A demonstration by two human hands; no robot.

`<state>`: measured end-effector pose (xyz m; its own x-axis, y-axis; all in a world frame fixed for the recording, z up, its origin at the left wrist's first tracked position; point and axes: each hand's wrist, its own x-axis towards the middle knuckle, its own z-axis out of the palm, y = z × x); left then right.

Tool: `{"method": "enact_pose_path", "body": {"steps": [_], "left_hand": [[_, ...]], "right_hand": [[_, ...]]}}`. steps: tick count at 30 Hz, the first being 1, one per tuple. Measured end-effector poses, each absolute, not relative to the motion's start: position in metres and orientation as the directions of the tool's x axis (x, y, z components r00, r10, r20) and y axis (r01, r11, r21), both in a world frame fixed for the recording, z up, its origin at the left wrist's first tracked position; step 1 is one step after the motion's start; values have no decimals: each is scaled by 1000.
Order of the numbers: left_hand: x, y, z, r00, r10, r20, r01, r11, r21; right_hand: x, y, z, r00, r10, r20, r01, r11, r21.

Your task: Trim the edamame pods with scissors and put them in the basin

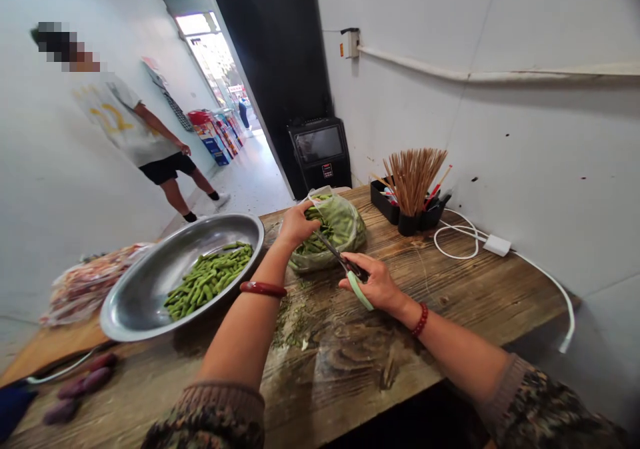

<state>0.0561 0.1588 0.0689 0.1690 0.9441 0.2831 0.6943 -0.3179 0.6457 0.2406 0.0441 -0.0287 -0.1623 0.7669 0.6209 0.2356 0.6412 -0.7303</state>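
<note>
My right hand (pixel 377 282) grips a pair of scissors (pixel 359 288) with pale green handles. Their dark blades point up and left, towards the fingers of my left hand (pixel 296 228). That left hand is at the mouth of a clear plastic bag (pixel 357 226) full of green edamame pods (pixel 327 222). Its fingers are bent together at the pods; whatever they pinch is too small to make out. To the left, a wide metal basin (pixel 145 272) holds a heap of edamame pods (pixel 210 282).
Green trimmings (pixel 290 319) lie on the wooden table (pixel 350 362). At the right back stand a black organizer (pixel 385 206) with wooden skewers (pixel 413 179) and a white cable (pixel 543 272). Bagged meat (pixel 93 282) and purplish tubers (pixel 85 384) lie left. A person (pixel 140 129) is beyond the table.
</note>
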Motion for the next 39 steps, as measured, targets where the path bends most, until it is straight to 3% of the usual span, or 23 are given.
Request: {"method": "enact_pose_path", "body": {"steps": [8,14,18,26,33,39], "left_hand": [[33,127,83,160,933,323,660,-345,667],[11,59,58,109,962,252,642,-262,721],[-19,11,31,91,973,213,786,-201,584],[-86,-18,1,-161,987,6,927,149,344],[-19,8,-11,51,998,-46,961,-36,274],[37,24,-3,177,984,-13,878,-152,453]], "right_hand": [[242,44,-29,-156,761,630,232,648,-726],[242,41,-31,-170,754,635,234,656,-717],[241,38,-30,-181,761,623,224,649,-727],[240,36,-33,-196,762,617,220,647,-730],[241,36,-31,-170,760,627,217,650,-729],[245,41,-28,-136,777,615,239,628,-740]]}}
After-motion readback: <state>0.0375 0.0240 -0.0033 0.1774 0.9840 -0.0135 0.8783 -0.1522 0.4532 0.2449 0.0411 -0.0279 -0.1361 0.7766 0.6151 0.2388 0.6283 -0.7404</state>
